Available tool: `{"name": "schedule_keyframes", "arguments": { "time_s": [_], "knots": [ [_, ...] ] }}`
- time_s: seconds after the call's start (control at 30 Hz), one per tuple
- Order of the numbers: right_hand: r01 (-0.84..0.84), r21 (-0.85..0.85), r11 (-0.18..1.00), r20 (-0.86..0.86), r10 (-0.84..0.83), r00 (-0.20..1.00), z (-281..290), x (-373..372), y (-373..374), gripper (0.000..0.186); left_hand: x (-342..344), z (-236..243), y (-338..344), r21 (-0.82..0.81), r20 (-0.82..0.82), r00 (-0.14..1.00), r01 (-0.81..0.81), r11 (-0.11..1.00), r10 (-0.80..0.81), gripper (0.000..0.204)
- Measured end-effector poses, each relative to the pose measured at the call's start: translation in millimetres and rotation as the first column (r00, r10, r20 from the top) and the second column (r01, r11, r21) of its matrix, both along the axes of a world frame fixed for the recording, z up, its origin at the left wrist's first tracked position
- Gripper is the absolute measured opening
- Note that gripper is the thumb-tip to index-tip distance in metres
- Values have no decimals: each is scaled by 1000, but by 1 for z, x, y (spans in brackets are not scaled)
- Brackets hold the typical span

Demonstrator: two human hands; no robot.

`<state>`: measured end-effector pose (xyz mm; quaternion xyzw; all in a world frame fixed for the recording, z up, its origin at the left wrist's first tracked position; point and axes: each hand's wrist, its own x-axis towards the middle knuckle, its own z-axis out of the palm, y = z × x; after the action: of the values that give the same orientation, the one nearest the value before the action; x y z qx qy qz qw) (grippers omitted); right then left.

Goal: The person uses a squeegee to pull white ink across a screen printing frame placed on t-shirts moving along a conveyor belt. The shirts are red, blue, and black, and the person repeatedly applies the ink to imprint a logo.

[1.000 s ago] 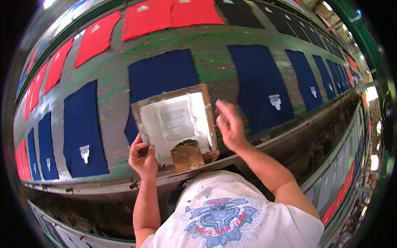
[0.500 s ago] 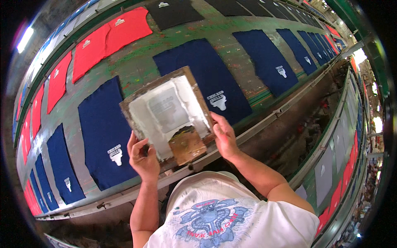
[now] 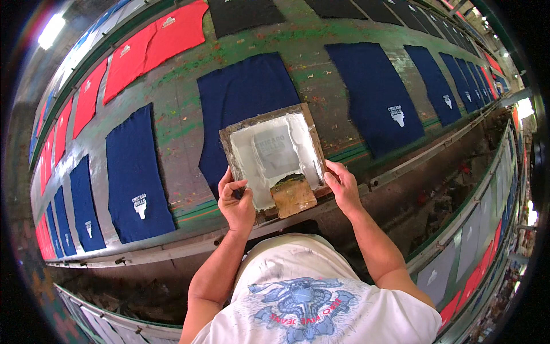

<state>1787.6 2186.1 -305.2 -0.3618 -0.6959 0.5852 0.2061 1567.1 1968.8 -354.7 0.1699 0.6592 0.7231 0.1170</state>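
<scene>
Both my hands hold a wood-framed printing screen (image 3: pixel 264 118) with pale mesh and a grey design area in its middle. My left hand (image 3: pixel 236 203) grips its left edge near the lower corner, fingers curled. On the opposite edge, my right hand (image 3: pixel 344 186) has its thumb and fingers closed. A brown squeegee-like block (image 3: pixel 295 198) with dark paint along its upper edge rests inside the screen, at the side nearest me. Beneath the screen is a navy fabric piece (image 3: pixel 246 86), its lower part hidden. Whether the screen touches the fabric, I cannot tell.
Navy pieces with white prints lie left (image 3: pixel 137 178) and right (image 3: pixel 378 97) on a long green, paint-stained table (image 3: pixel 177 86). Red pieces (image 3: pixel 154 46) and black pieces (image 3: pixel 243 16) lie along its far side. A metal rail (image 3: pixel 189 243) edges the table. Another table with grey pieces (image 3: pixel 441 269) stands right.
The screen has moved right, from between two navy pieces to over the lower part of the middle one, covering its white print. Both hands keep their hold, and the view has shifted.
</scene>
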Motion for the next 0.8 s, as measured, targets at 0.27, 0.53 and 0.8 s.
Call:
{"name": "schedule_keyframes", "arguments": {
  "time_s": [0.27,0.53,0.8],
  "knots": [
    [-104,45,994,60,101,993,-4,11,15,58,6,-6,5,39,152,988,-36,999,30,20],
    [-141,48,989,92,136,986,-8,14,19,56,3,-8,4,1,202,979,-34,999,33,20],
    [-142,733,665,124,74,989,23,7,-1,54,0,-17,-2,-24,197,980,-5,1000,10,22]
  ]
}}
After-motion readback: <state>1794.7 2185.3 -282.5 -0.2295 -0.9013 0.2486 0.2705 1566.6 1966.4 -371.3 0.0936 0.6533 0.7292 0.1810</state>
